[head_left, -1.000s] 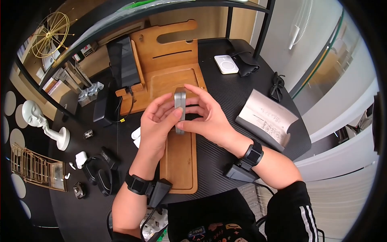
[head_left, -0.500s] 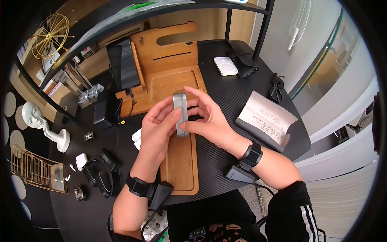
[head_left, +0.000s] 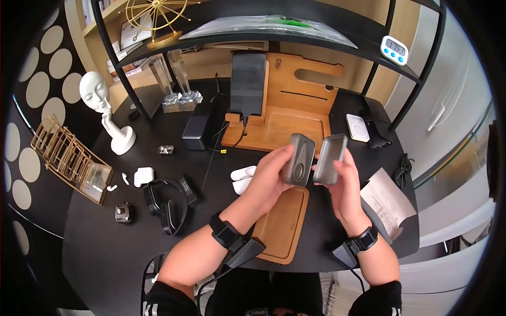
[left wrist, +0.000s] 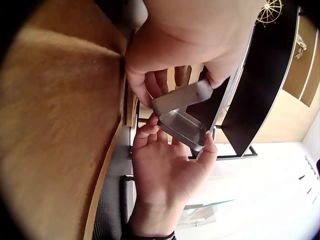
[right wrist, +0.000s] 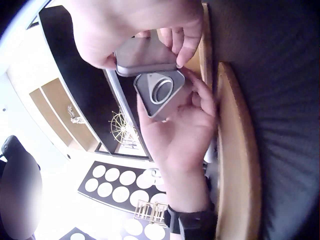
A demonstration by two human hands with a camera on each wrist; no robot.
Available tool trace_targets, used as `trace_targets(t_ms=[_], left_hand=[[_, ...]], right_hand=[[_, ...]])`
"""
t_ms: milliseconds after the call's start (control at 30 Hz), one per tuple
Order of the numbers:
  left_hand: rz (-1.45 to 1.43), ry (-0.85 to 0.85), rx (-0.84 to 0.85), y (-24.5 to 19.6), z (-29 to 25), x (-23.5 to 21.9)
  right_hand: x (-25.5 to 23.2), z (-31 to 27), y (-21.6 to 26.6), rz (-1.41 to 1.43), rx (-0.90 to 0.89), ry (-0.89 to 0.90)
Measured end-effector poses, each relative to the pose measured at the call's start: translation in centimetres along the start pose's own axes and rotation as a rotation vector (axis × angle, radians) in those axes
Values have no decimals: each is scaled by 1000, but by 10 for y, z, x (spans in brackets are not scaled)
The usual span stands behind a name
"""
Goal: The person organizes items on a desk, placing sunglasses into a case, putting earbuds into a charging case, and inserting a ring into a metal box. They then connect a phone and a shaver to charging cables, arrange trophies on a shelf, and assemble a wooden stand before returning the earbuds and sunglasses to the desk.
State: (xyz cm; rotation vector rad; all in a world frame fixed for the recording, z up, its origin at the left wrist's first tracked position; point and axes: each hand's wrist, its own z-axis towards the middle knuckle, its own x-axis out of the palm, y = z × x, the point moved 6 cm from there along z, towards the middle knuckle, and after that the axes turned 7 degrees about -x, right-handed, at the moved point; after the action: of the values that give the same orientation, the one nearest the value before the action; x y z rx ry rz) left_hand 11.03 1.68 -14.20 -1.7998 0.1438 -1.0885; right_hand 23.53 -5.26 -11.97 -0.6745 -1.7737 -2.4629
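Observation:
A small grey metal tin is split in two halves above the wooden tray (head_left: 282, 226). My left hand (head_left: 266, 179) grips the half (head_left: 300, 158) with a ring-shaped item lying inside; that ring (right wrist: 162, 91) shows clearly in the right wrist view. In my right hand (head_left: 345, 187) is the other half, a shallow grey lid (head_left: 331, 158) with its hollow side showing. The left wrist view has the lid (left wrist: 184, 129) just below the other half (left wrist: 182, 97), their edges close together. Whether the halves touch there I cannot tell.
Behind the hands stands a wooden organizer (head_left: 295, 124) holding a phone (head_left: 247, 81). Rightward are a white puck-like charger (head_left: 358, 128) and an open paper-lined case (head_left: 387, 203). Headphones (head_left: 169, 205), a white earbud case (head_left: 143, 176) and a white figurine (head_left: 108, 118) sit left. A shelf crosses above.
The grey tin, closed and held upright between both hands before, is now parted into two halves, one per hand. The head view has swung left, so the desk appears further right.

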Motion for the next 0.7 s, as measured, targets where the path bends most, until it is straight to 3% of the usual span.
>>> trace_targets(t_ms=[100,300,433,567,633,667,700], left_hand=[[-239,-40,-147,10,3,-5],[-223,-87,-118,2,-2,-3],[-197,-88,-110,1,-3,-3],[-179,-97,-109,1,-3,-3],[-170,-105,-103,1,-4,-4],[-163,-98,-99,1,-3,-4],[-157,-91,-95,1,-3,-4]], right_hand=[[-10,5,10,27,1,-76],[-12,14,24,-234,-25,-27],[-20,14,36,-777,-307,18],[-25,13,36,-883,-161,52],[-24,12,34,-1179,-113,180],[-21,12,37,-1178,-116,181],[-21,11,34,-1289,4,200]])
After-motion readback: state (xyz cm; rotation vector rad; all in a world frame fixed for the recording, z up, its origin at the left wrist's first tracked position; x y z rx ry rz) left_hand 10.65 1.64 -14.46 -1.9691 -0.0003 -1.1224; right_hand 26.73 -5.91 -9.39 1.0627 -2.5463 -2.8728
